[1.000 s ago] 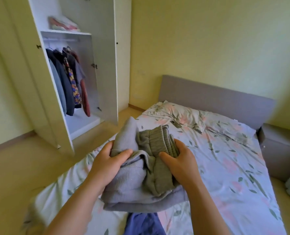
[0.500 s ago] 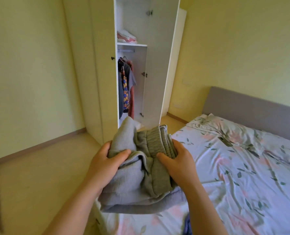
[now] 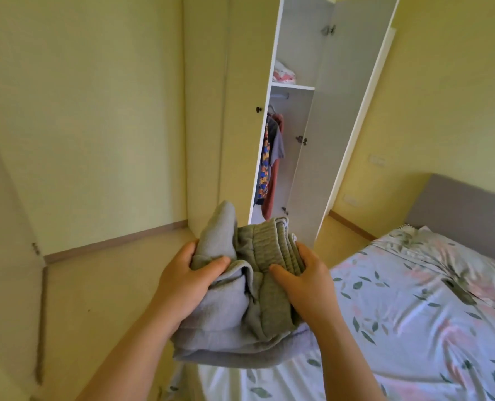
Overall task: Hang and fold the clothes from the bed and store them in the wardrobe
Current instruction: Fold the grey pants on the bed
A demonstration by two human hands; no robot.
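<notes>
The folded clothes are held at chest height over the bed edge, with the left grip and right grip each curled round one side, thumbs on top. The open wardrobe lies straight ahead beyond the pile. Its shelf sits well above, and neither grip is nearer.

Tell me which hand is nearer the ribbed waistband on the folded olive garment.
Right. The right hand grips the ribbed waistband directly, thumb on top. The left hand holds the lighter grey garment beside it, clear of the ribbing.
</notes>
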